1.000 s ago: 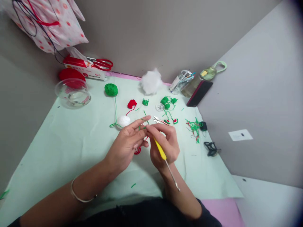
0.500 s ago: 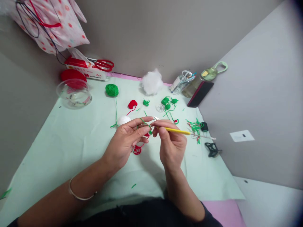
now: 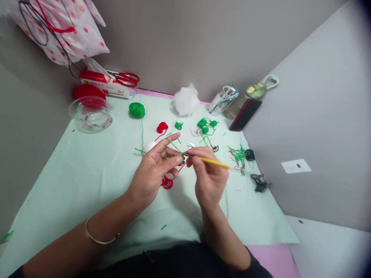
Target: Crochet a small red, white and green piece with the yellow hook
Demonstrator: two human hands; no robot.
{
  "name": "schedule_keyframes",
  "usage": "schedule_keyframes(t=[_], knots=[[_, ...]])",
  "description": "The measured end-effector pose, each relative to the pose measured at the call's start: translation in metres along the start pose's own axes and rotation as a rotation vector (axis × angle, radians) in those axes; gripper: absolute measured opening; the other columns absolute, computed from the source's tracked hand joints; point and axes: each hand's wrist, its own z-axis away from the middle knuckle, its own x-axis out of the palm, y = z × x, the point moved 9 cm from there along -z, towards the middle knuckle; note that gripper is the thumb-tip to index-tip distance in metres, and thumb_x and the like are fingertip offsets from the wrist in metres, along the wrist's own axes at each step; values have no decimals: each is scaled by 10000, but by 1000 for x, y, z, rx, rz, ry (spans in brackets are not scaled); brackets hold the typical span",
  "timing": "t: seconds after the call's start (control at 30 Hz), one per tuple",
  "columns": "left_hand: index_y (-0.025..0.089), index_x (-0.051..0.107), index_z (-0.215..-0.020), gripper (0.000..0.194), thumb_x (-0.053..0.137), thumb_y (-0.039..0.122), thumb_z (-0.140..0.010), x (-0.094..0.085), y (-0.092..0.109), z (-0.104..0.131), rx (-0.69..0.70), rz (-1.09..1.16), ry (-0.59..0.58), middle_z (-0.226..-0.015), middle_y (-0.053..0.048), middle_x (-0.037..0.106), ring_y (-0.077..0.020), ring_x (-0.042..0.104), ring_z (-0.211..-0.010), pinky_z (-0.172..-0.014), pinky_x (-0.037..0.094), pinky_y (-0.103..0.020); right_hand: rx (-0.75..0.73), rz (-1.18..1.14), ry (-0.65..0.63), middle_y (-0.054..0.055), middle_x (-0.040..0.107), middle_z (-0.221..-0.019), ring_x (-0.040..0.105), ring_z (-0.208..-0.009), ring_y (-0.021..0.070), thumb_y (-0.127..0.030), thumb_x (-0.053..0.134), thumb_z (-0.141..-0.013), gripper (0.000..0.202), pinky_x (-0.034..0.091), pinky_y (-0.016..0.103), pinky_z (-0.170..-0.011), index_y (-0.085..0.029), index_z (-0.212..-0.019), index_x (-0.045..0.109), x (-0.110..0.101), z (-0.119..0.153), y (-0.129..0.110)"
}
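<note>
My left hand (image 3: 152,172) pinches a small red and green crochet piece (image 3: 182,162), mostly hidden by the fingers. Green yarn (image 3: 174,145) runs over its raised index finger to the piece. My right hand (image 3: 211,178) holds a crochet hook by its yellow handle (image 3: 216,163), the metal tip at the piece near the left fingertips. Below the left fingers lies a loose coil of red yarn (image 3: 167,182), with a strand rising to the piece. A green yarn ball (image 3: 136,110) stands farther back, its strand trailing toward a white ball (image 3: 150,146) partly behind the left hand.
White stuffing (image 3: 186,101) lies at the back wall. Red scissors (image 3: 127,79) rest on a tissue box (image 3: 113,89) beside a clear tub (image 3: 91,116). On the right are a phone (image 3: 245,115), a pen cup (image 3: 222,101), yarn scraps (image 3: 240,156) and a black clip (image 3: 260,183).
My left index finger has lifted, stretching the green yarn to the piece. The hook has tilted, its handle end now lower, and its tip has drawn back right from the left fingers.
</note>
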Motion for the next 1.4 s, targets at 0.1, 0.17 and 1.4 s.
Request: schedule_keyframes(t=[0.1,0.17,1.4], knots=[[230,699,-1355,597,866,180,-784,3,-7,2,-43,23,-11,-741,55,606,-34,444,-484,-442,380,-158,-253,254,11,58,766,-1016,725,-937,208,-145,674,-953,243,613,371,-760,-307,-1093,791,6,10,-20],[189,728,-1314,514,854,218,-817,5,-16,1,-149,79,-42,-670,74,521,-12,319,-441,-402,318,-146,-240,215,37,50,764,-985,724,-910,206,-152,662,-963,238,607,376,-758,-304,-1095,789,0,7,-19],[167,770,-1253,420,839,233,-845,8,-18,2,-152,106,-86,-680,58,547,1,356,-460,-453,383,-132,-275,236,43,59,770,-1006,723,-901,198,-125,684,-944,255,606,367,-761,-297,-1095,796,0,9,-23]])
